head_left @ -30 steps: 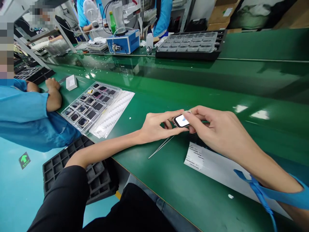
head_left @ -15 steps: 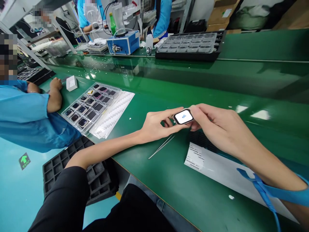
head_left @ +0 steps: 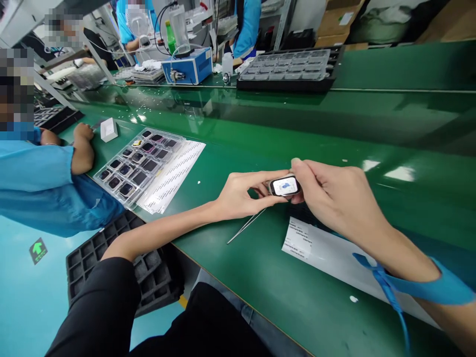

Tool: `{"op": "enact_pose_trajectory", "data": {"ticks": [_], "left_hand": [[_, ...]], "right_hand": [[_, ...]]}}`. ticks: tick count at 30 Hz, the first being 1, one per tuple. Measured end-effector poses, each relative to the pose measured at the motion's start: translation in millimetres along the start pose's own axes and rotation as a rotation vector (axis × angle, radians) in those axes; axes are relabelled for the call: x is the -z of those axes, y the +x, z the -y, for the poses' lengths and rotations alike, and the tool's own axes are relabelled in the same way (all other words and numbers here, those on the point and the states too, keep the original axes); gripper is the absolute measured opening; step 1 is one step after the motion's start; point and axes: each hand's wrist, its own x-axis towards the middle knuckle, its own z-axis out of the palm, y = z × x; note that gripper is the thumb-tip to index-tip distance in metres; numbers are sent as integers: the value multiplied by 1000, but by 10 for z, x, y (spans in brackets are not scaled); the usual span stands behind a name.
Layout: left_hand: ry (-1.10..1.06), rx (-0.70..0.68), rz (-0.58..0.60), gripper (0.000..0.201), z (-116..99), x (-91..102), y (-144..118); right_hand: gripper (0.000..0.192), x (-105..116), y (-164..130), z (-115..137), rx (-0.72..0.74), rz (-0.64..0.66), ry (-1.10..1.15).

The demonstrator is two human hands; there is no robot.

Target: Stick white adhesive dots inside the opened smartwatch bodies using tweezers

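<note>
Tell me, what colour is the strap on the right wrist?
Blue; the wrist strap shows best in the head view.

A long glossy green workbench (head_left: pixel 334 129) runs from 7 o'clock to 2 o'clock, with pale patches of overhead light reflected on it. The floor (head_left: pixel 26 292) at 8 o'clock is teal with a green arrow sticker (head_left: pixel 37 250). Cardboard boxes (head_left: pixel 336 22) stand at 1 o'clock. Metal shelf frames (head_left: pixel 92 49) stand at 11 o'clock.

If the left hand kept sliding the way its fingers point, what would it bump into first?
The left hand points right, at the small watch it already touches. Just past the watch is the right hand, so it would probably meet that next.
</note>
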Motion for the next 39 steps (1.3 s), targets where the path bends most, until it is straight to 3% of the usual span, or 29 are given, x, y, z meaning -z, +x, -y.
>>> {"op": "enact_pose_trajectory", "data": {"ticks": [4,11,19,24,27,31,39], "left_hand": [[-5,121,9,53,30,-7,-6],[-46,92,-28,53,27,-21,-18],[132,10,-54,47,-119,-23,-13],[128,-30,-135,42,-53,-52,-16],[38,34,-90,48,-64,-49,-1],[-59,83,-22,56,-105,-31,6],[19,144,-145,61,-56,-19,9]], "right_hand": [[57,7,23,-10,-18,89,38],[43,5,-7,41,42,71,-2],[63,-34,-18,49,-69,83,86],[54,-14,-1,56,-52,127,88],[53,12,0,68,-35,93,50],[66,15,-3,52,-63,66,80],[59,-16,55,-32,-109,111,238]]}}
